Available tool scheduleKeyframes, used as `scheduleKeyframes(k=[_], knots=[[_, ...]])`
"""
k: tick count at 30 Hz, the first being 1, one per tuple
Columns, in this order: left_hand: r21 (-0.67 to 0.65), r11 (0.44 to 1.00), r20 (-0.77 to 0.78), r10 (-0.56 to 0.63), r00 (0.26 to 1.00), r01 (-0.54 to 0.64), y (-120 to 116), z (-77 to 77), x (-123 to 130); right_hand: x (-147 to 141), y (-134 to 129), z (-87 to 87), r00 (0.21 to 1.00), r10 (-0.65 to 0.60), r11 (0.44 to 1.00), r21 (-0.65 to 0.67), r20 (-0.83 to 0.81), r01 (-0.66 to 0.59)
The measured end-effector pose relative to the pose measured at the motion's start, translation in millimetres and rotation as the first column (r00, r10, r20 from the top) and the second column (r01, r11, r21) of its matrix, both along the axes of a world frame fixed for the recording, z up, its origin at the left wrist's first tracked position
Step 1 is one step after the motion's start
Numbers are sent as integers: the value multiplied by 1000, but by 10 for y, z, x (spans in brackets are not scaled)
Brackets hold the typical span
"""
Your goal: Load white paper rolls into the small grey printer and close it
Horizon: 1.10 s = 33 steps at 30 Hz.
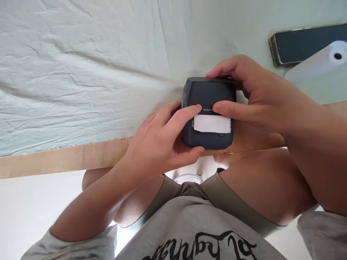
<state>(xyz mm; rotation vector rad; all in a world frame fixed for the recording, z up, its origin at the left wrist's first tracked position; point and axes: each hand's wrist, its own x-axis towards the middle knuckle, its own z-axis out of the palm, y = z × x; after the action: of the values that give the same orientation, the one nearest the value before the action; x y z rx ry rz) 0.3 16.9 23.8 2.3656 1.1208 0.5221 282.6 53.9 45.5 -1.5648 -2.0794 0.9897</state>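
Observation:
A small black label printer (211,92) marked NIIMBOT sits between my hands at the table's near edge. From the slot across its top, a strip of white label paper (212,123) sticks out. My left hand (159,133) grips the printer's left side, with a finger on top near the lettering and the thumb at the near edge. My right hand (255,94) wraps around the far right side, its thumb resting on the top just above the paper strip. A round button shows partly below the paper.
At the back right lies a dark-screened phone (303,43) in a clear case. A white roll (317,63) with a dark hole in its end overlaps the phone. A wrinkled pale cloth (81,72) covers the table, whose bare wooden edge (67,156) runs along the front.

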Motion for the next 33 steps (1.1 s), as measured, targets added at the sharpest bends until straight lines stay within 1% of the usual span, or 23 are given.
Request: scheduleKeyframes(k=[3,5,9,12,15,18,20,22,24,26,28,29,33], knots=[[-28,1000,17,-6,1000,7,5,-18,22,-2,-26,-26,999,-43,999,19,-26,43],[-52,999,21,-13,1000,14,10,-49,22,22,-41,-57,998,-65,997,42,-10,66],[-44,999,-11,-21,1000,21,6,-100,6,117,-75,-131,998,-37,996,83,50,33],[-28,999,-52,-33,998,31,-18,-74,17,149,-103,-157,999,-25,996,85,34,22],[-12,1000,-104,-6,995,5,-47,-7,48,133,-111,-160,999,-28,997,70,28,26],[15,1000,-110,20,994,-19,-54,41,70,125,-95,-167,999,3,997,71,34,-6],[41,999,-101,25,995,-21,-40,40,74,132,-79,-172,999,28,997,68,37,-31],[43,999,-83,25,996,-22,-15,9,67,138,-67,-167,999,28,997,73,33,-30],[28,999,-45,24,999,-23,12,-45,52,138,-63,-148,998,-47,995,95,39,43],[18,1000,-20,15,1000,-15,32,-100,29,130,-68,-122,980,-187,977,120,63,178],[16,1000,-38,21,999,-21,36,-130,10,120,-79,-95,955,-282,956,113,89,271],[13,999,-58,32,998,-31,32,-130,5,115,-85,-84,951,-293,954,99,96,284],[-29,995,-148,94,984,-99,5,-59,31,100,-107,-51,957,-241,970,61,162,234]])
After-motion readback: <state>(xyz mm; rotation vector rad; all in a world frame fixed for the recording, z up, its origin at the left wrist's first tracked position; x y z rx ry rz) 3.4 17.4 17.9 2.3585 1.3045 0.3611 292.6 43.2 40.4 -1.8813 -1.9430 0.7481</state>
